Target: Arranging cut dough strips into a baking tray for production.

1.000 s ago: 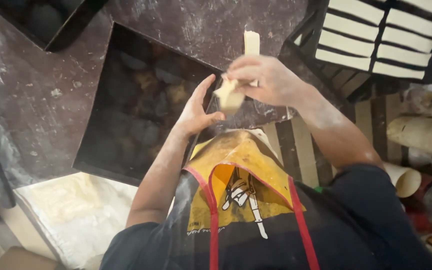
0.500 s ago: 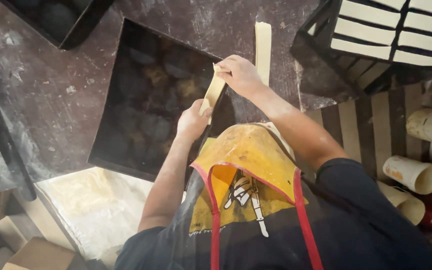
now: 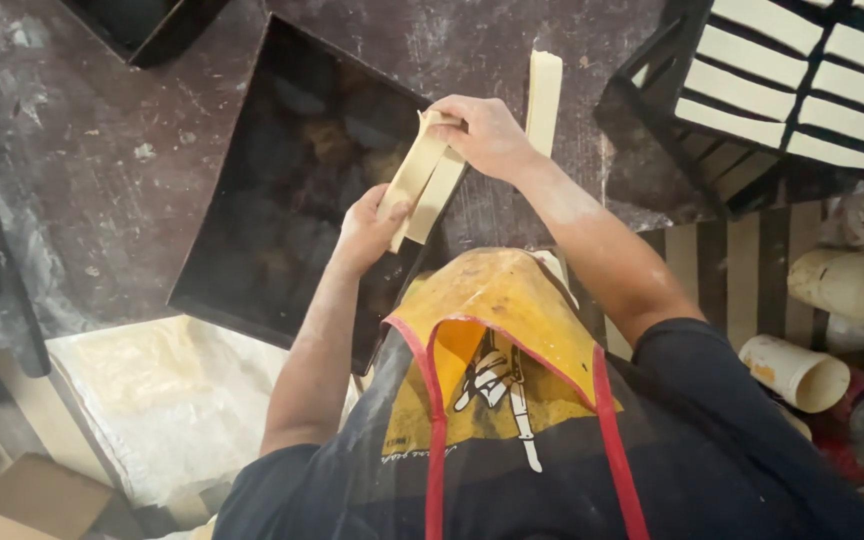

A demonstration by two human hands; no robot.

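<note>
Two pale strips of dough point(image 3: 422, 180) are held between my hands over the edge of a black baking tray point(image 3: 252, 200). My right hand point(image 3: 487, 135) pinches their upper ends. My left hand point(image 3: 367, 230) grips the lower ends from below. Another dough strip point(image 3: 544, 95) lies flat on the dark floured worktop point(image 3: 72, 180) just right of my right hand. Dark lumps lie in the tray. A yellow apron with red trim covers my chest.
A black tray point(image 3: 652, 110) at upper right holds several dough strips in rows. More strips lie on a dark tray point(image 3: 712, 250) below it. Cups and containers point(image 3: 797, 370) crowd the right edge. A plastic sheet point(image 3: 152, 400) and cardboard point(image 3: 22, 495) lie at lower left.
Both hands have come together on the strips. The strips now hang slanted between my hands, and the left hand has closed on their lower ends. The camera view has shifted slightly.
</note>
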